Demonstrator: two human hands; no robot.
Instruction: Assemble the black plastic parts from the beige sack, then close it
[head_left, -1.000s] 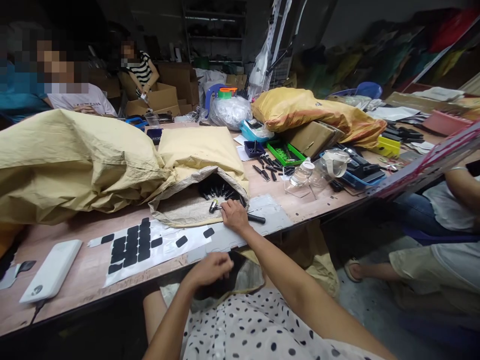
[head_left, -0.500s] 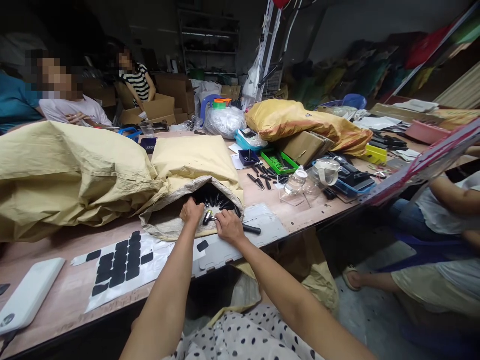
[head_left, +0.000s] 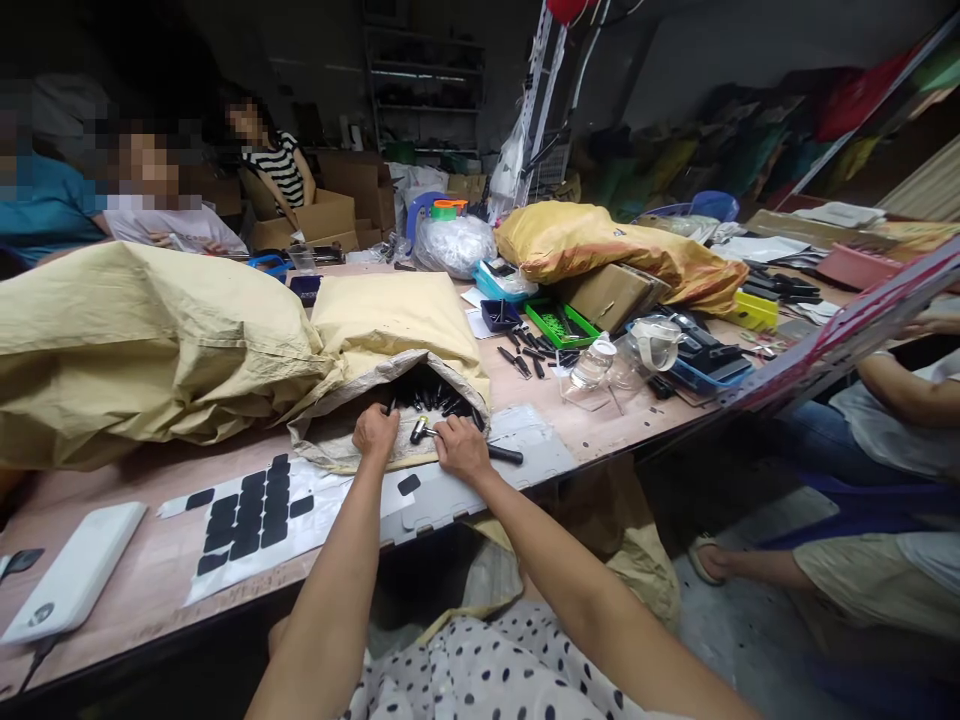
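Head view: I observe two bare hands at the mouth of an open tan sack [head_left: 397, 305], which lies on the table [head_left: 622, 425] with its opening toward the near edge. Dark elongated parts [head_left: 435, 393] are visible inside the opening. The right hand [head_left: 461, 447] is closed over the metal shaft of a hammer [head_left: 506, 455]; the hammer lies crosswise at the sack mouth, head to the left of the fingers, black handle projecting to the right above a grey sheet [head_left: 536, 440]. The left hand [head_left: 375, 430] is at the left side of the opening, left of the hammer head and apart from it. Its fingers are curled narrow, and a small dark piece [head_left: 391, 405] shows at the fingertips; I cannot tell whether it is gripped. To the near left I locate a white sheet [head_left: 300, 540] carrying black rounded pads [head_left: 251, 508], then a white box-shaped device [head_left: 79, 570] with a cable. A second tan sack [head_left: 150, 350] lies left of the open one. To the right and farther back I note a green tray [head_left: 562, 325], loose black parts [head_left: 516, 362] and a clear bottle [head_left: 592, 367]. A person in a striped top [head_left: 277, 172] is at a cardboard box [head_left: 326, 215] on the far left.
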